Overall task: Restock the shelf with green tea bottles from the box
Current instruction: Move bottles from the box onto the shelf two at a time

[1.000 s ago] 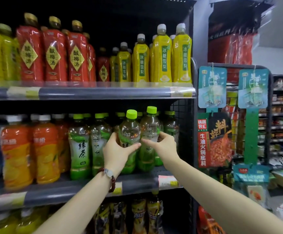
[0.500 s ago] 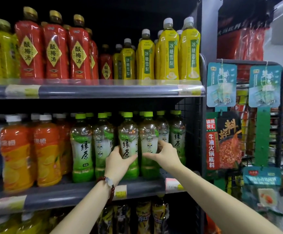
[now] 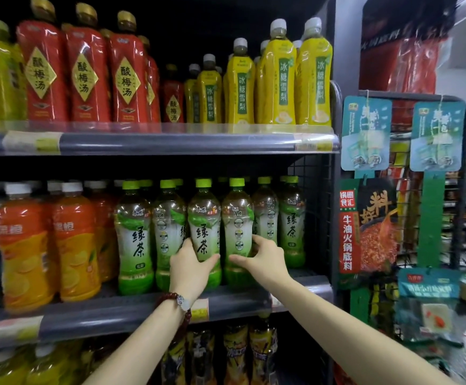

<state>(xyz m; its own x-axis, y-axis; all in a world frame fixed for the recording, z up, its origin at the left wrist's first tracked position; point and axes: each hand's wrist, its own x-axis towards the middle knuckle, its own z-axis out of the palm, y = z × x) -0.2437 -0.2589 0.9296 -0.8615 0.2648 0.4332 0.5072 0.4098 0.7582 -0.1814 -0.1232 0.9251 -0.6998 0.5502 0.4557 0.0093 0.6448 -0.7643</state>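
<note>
Between both hands (image 3: 227, 262), two bottles (image 3: 220, 226).

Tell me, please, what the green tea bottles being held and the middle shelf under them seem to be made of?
The green tea bottles look like clear, glossy plastic: liquid shows through above a printed film label, with an opaque lime screw cap. The shelf seems to be grey painted metal with a matte finish; its wire mesh side suggests steel, though I cannot be sure.

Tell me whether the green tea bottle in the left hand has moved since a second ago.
Yes. The green tea bottle in the left hand went down and back, from raised to standing on the middle shelf.
</note>
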